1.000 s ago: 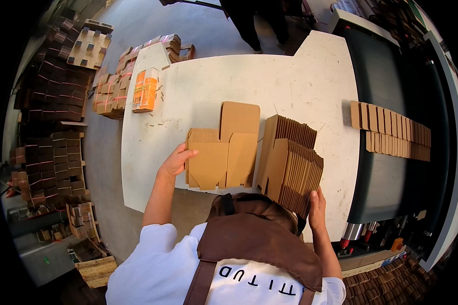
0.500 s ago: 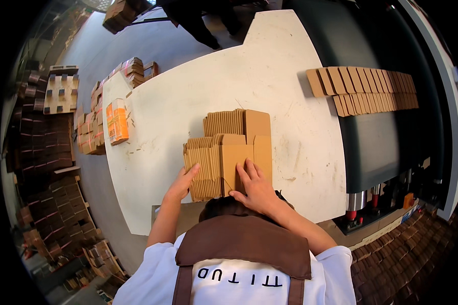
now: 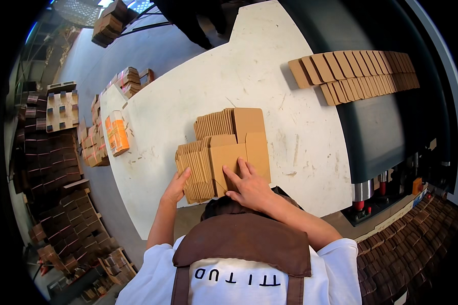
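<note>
Two bare hands rest on one stack of flat cardboard blanks [image 3: 221, 152] in the head view, the only view supplied. The left hand [image 3: 177, 187] lies against the stack's near left corner, fingers spread along the fanned edges; the right hand [image 3: 249, 187] lies palm down and open on the top blank, fingers pointing away from the body. The hands are apart, neither closed around anything; they press on the stack rather than clamp it. The stack lies on the white table [image 3: 300, 147], directly ahead of both hands and just in front of the brown apron [image 3: 239, 239]. Further ahead and to the right of the right hand, a long overlapping row of blanks [image 3: 356, 71] lies on the dark conveyor belt [image 3: 381, 127], well apart from the stack. To the left of the left hand, an orange packet [image 3: 117, 134] sits near the table's edge, with bundles of cardboard on the floor beyond it. Judged from this posture, the step in hand is squaring the stack. The next move would call for even pressure from both sides, so that the fanned left edges close up without the top blank sliding.
</note>
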The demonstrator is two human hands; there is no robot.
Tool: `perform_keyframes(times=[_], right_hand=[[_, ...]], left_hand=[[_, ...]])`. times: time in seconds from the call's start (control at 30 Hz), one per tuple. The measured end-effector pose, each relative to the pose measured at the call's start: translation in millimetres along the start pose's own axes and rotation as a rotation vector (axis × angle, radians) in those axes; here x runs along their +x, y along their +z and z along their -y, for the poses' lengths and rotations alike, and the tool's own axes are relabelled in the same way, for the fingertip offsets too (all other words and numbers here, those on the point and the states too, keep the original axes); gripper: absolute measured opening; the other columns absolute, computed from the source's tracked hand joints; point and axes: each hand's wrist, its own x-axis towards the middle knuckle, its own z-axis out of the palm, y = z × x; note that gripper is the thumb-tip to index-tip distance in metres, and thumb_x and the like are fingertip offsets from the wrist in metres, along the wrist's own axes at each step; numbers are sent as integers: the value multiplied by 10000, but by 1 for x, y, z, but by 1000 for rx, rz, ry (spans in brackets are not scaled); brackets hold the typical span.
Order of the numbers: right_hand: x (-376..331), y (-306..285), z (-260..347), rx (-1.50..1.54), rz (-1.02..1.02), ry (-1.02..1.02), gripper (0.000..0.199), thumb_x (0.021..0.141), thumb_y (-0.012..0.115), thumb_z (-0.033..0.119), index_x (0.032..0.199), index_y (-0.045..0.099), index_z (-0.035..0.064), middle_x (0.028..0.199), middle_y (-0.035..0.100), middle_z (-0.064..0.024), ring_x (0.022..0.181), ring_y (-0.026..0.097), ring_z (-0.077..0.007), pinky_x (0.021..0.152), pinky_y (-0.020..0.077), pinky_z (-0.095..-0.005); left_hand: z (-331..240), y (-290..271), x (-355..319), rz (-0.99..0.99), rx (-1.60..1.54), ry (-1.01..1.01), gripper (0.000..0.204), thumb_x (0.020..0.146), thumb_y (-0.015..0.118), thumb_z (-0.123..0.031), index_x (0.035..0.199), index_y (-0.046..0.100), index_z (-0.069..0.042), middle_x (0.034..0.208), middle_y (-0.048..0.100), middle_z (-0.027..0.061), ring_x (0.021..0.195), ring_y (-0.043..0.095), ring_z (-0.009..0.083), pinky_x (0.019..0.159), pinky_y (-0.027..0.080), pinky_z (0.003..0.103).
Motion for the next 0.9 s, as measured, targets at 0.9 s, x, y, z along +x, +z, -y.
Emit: perform_keyframes(times=[0.9], right_hand=[[2,-5,-1,72,45,58,728,860,621,412,1418,350,30,1428,305,-313,1298,353,-441,1048,373,-442]], left_hand=[[4,-8,3,-7,-3,-5,515,955,566,-300,1348,419,-2,1268,549,83,1140,552,186,945,476,338]])
